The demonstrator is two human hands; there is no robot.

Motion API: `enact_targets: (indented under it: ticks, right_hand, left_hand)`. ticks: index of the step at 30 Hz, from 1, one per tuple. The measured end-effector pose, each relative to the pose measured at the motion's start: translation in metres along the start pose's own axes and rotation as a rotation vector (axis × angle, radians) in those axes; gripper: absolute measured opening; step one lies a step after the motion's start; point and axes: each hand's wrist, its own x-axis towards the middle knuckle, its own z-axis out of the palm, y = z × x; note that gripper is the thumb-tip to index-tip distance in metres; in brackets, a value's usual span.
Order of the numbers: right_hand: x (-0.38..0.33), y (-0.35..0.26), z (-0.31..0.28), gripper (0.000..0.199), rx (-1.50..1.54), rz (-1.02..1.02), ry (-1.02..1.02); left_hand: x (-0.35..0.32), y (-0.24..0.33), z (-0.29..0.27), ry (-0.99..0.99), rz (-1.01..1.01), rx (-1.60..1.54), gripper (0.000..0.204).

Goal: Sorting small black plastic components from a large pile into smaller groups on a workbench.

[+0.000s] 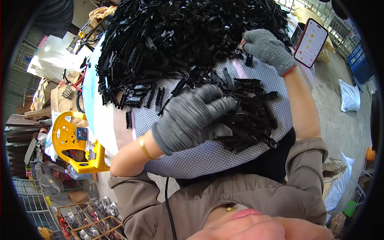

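Closest to the lens, the left hand (pixel 192 118) in a grey knit glove has its grip closed on a bundle of black plastic clips (pixel 244 120), fingers curled over the near end so the strips fan out to the right of the grip. That bundle rests on the dotted cloth (pixel 208 158) covering the bench, just beyond the person's chest. Farther out, up and to the right of that grip, the right hand (pixel 267 48), also gloved, pinches at a single small clip (pixel 240 51) at the edge of the big heap of black clips (pixel 180 36); its fingertips are together, though whether the piece is truly held is hard to tell. A few sorted clips (pixel 138 94) lie in a loose row left of the left grip. A phone (pixel 311 42) stands just right of the right hand, and a yellow plastic chair (pixel 74 142) sits well off to the left, below the bench.

As a judgement, the bundle could splay and slide apart, since the glove covers only one end, and the heap looks loose enough to spill toward the phone.
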Motion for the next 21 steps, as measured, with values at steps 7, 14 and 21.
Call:
enact_targets:
  ticks: [7,14,21]
  right_hand:
    - [0.008,-0.018,0.007,0.027,-0.469,0.166,-0.081]
    - [0.003,-0.01,0.015,0.023,-0.332,0.108,0.038]
    - [-0.013,-0.049,0.006,0.017,0.769,0.11,-0.109]
  left_hand:
    - [-0.019,-0.069,-0.051,-0.193,-0.632,0.166,0.034]
    - [-0.011,-0.082,-0.007,-0.39,-0.636,0.328,0.042]
    - [-0.009,-0.076,-0.016,0.047,-0.733,-0.531,0.035]
